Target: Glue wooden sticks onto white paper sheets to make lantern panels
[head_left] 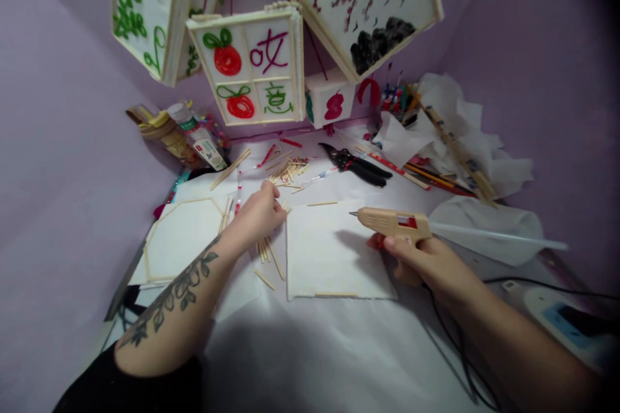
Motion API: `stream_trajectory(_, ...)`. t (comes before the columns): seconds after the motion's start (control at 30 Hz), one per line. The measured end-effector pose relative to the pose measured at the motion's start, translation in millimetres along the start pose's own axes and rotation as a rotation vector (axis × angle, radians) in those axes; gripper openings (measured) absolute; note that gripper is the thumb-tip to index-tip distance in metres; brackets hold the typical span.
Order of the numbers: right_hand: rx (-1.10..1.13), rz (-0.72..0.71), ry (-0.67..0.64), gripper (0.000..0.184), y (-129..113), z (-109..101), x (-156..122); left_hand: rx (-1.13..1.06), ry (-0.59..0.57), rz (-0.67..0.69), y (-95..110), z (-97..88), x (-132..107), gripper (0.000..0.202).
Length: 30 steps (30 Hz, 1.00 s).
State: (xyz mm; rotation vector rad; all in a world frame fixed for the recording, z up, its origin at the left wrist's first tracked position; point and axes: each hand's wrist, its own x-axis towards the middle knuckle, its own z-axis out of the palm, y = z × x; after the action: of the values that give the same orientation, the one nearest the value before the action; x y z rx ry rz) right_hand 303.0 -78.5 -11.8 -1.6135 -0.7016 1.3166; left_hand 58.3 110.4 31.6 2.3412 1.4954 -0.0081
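Observation:
My right hand [416, 258] grips a tan hot glue gun [394, 222] by its handle, the nozzle pointing left above a square white panel [334, 258]. A clear glue stick [498, 235] juts from the gun's back. Short wooden strips lie along the panel's top edge [322, 204] and bottom edge [336, 295]. My left hand [264, 210] is closed at the panel's upper left corner, fingertips pinched together; what they hold, if anything, is too small to make out. Loose thin wooden sticks [264, 250] lie under and below that hand.
Behind lie a pile of cut sticks [289, 171] and black pruning shears [356, 164]. Decorated lanterns [247, 68] hang over the back of the table. Bottles [198, 135] and a stick-framed white sheet [186, 239] are left; crumpled paper [455, 122] and a power strip [557, 319] are right.

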Motion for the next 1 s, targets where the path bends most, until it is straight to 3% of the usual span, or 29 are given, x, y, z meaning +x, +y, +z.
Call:
stream_trajectory(0.1, -0.008, -0.016, -0.007, 0.05, 0.2, 0.4, -0.1, -0.078, -0.031, 0.072, 15.0, 4.0, -1.9, 0.036)
stream_trajectory(0.2, -0.046, -0.041, -0.008, 0.051, 0.4, -0.2, 0.3, -0.02, -0.049, 0.066, 25.3, 6.7, -1.9, 0.036)
stream_trajectory(0.6, -0.045, -0.052, -0.011, 0.048, -0.2, -0.3, -0.7, 0.093, -0.075, 0.035, 37.9, 9.6, -1.8, 0.04)
stream_trajectory(0.83, -0.018, -0.007, -0.012, 0.054, -5.0, 1.3, -3.3, 0.004, -0.073, 0.051, 24.8, 4.2, 5.0, 0.036)
stream_trajectory(1.0, -0.04, -0.036, -0.001, 0.052, -3.6, 1.1, -2.6, -0.141, 0.077, 0.006, 2.6, -13.5, -2.3, 0.026)
